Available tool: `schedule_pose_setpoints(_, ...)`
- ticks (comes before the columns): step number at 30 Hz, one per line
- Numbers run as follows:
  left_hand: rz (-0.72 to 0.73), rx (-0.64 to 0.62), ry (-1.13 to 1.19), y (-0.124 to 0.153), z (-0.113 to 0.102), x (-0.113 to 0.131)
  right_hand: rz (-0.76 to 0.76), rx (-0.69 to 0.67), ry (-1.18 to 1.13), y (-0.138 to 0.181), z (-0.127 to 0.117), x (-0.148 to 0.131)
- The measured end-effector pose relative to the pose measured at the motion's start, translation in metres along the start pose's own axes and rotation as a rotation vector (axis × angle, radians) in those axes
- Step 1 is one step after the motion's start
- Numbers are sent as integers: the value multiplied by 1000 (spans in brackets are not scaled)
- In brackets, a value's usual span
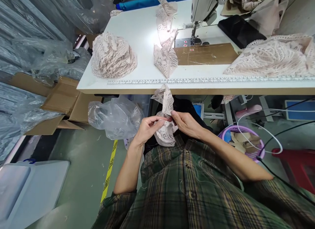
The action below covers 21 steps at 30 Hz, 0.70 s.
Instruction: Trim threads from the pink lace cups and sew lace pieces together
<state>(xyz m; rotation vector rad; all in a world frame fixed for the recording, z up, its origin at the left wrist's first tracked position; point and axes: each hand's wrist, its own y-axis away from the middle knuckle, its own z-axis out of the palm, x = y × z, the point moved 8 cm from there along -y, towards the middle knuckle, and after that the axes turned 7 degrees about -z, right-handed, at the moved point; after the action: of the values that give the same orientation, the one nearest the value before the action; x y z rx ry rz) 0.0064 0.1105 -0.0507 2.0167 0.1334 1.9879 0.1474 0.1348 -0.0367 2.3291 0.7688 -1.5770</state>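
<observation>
My left hand [147, 128] and my right hand [186, 123] hold a pale pink lace piece [165, 122] over my lap, below the table's front edge. Both hands pinch the lace near its middle, fingertips almost meeting. The upper end of the lace rises toward the white sewing table [137, 28]. A long strip of the same lace [165, 41] lies across the table toward the sewing machine [205, 7]. To the left sits a rounded pile of lace pieces [112, 56], and a large lace heap [273, 56] lies on the right.
A printed ruler [209, 81] runs along the table's front edge. A brown board [206, 54] lies by the needle. Clear plastic bags [115, 117], open cardboard boxes [61, 101], a purple basket [242, 140], a red stool [299, 163] and a grey bin lid [29, 189] crowd the floor.
</observation>
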Motion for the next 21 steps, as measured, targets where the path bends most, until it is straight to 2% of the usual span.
schedule_pose_setpoints(6,18,23,-46,0,-3,2,-35,-49,74,-11,7,-3)
schedule_pose_setpoints(12,11,42,-78,0,-5,5,3,43,95,-10,2,0)
schedule_pose_setpoints(18,-5,20,-69,-1,-2,7,-49,-52,189,-5,12,-5)
schedule_pose_setpoints(21,-8,29,-109,1,-2,9,-25,15,262,-8,8,-3)
